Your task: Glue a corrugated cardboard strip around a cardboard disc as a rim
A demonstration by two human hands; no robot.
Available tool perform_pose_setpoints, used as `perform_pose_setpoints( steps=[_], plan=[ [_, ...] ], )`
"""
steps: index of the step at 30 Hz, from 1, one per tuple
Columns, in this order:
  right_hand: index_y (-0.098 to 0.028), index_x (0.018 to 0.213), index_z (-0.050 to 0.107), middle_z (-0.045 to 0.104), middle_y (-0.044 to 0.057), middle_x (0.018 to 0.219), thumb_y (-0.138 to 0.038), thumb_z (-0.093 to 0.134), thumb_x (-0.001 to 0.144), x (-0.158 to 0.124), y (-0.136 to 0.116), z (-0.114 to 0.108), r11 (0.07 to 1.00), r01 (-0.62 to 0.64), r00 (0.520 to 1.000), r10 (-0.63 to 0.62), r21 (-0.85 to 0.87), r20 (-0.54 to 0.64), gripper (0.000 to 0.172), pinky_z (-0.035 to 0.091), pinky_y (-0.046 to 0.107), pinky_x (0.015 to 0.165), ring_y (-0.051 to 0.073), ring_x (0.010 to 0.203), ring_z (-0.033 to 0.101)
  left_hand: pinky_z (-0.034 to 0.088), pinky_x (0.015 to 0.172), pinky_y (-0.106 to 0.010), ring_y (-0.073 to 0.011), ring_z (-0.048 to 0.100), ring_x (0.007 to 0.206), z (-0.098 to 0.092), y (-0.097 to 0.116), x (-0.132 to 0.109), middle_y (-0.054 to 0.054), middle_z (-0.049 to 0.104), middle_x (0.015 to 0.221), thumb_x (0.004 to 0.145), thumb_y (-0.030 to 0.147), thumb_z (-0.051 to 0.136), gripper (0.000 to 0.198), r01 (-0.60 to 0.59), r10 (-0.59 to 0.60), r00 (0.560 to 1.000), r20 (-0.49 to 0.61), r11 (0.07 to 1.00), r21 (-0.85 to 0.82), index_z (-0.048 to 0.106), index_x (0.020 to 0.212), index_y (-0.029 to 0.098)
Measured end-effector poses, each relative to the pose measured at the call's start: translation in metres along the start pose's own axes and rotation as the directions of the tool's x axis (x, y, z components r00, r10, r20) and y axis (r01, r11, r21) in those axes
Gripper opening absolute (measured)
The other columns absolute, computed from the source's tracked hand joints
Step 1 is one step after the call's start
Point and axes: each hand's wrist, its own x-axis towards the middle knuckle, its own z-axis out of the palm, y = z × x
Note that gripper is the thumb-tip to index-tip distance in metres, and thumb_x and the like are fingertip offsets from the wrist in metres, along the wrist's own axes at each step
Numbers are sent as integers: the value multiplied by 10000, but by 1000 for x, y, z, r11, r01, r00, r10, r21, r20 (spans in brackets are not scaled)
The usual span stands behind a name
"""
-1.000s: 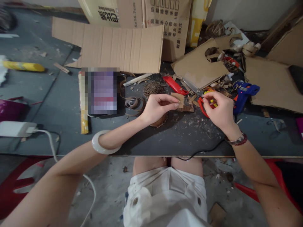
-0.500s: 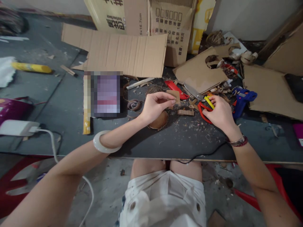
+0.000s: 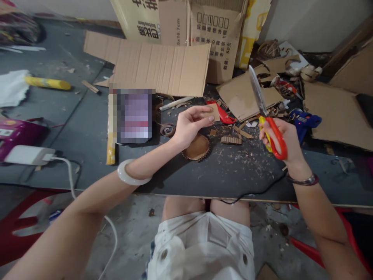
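Observation:
My left hand (image 3: 194,124) pinches a small piece of brown cardboard (image 3: 212,112) between thumb and fingers, just in front of a red utility knife (image 3: 224,115). My right hand (image 3: 278,138) grips red-and-yellow-handled scissors (image 3: 269,126), their steel blades (image 3: 255,91) pointing up and away, closed. Below my left hand lies a round corrugated cardboard disc (image 3: 197,147). A short corrugated strip (image 3: 231,140) rests between my hands.
Shavings and scraps cover the dark workbench (image 3: 233,182). Cardboard sheets (image 3: 163,68) lean at the back, with a blue glue gun (image 3: 303,121) at the right. A pixelated patch (image 3: 134,116) hides an object at left, and a white charger (image 3: 29,155) sits beyond it.
My right hand has lifted the scissors off the bench and turned them blades-up. My left hand has opened slightly and moved up, still holding the cardboard piece, and the view has shifted slightly.

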Motion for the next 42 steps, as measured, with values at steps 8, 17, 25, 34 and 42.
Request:
perform_pose_setpoints(
  steps=[8,17,25,34,42],
  plan=[
    [-236,843,556,557,-8,677,-560,559,835,-12,-15,-6,1000,5,955,-8,12,295,325,392,264,445,97,490,478,597,776,-267,-137,700,777,1,0,1,-21,714,799,651,242,794,334,28,-29,999,-14,997,-72,656,943,158],
    [-204,829,583,540,-28,625,-504,680,758,-15,-12,-8,938,-30,909,169,-345,381,323,401,225,429,102,473,528,594,707,-229,-109,683,698,3,2,0,-2,704,741,648,188,783,269,-13,10,1000,-24,991,-137,673,891,155],
    [-196,841,578,627,3,706,-532,686,740,-22,-19,-3,926,-62,894,218,-373,391,367,411,218,454,95,482,533,591,717,-241,-116,684,721,5,2,-1,-6,707,763,647,205,792,258,-10,8,1000,-15,991,-136,675,872,160],
    [-194,856,600,551,-31,600,-510,655,781,-23,-14,-2,913,-76,890,243,-400,386,330,360,200,414,82,457,498,580,702,-218,-92,668,694,6,0,-3,4,695,787,633,191,806,259,-21,18,999,-27,993,-114,682,858,157],
    [-201,814,579,526,-44,585,-533,650,781,-25,-17,2,918,-124,891,270,-378,365,340,390,195,390,73,423,484,579,670,-223,-93,669,665,9,1,-6,4,699,857,625,188,800,325,-43,42,999,-15,994,-102,666,920,175]
  ],
)
